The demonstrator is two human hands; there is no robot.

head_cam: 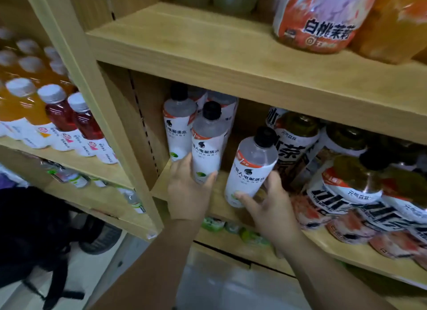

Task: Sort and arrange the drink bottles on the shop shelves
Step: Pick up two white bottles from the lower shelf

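Left hand (pixel 188 189) and right hand (pixel 269 201) each gripped a white-labelled bottle (pixel 206 148), (pixel 250 171) low; right one tilted, best stood upright before release onto shelf (pixel 221 203).

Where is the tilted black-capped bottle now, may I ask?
Head view: the tilted bottle is in the right hand, between the upright bottle in the left hand and the tea bottles.
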